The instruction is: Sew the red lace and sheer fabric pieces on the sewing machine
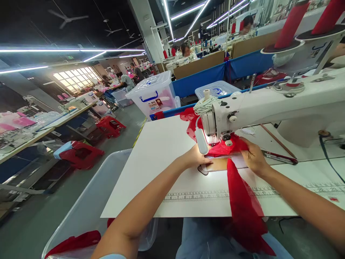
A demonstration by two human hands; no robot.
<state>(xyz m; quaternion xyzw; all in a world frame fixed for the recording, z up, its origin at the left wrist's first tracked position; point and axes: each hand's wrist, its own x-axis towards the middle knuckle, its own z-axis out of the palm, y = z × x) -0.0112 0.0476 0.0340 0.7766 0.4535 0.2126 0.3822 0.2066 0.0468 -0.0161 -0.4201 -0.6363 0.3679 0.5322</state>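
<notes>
While pinching rumpled, bright red cloth [219, 149] beneath one machine [258, 111] with the right grip [253, 156], has the left grip [196, 157] at its left end, too hidden to tell whether closed, with two near spools [292, 25] above.

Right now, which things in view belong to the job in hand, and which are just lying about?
In the job:
red fabric, held by the right hand
sewing machine

Seemingly just lying about:
brown stick
slim dark tool
red stools
lidded plastic box
</notes>
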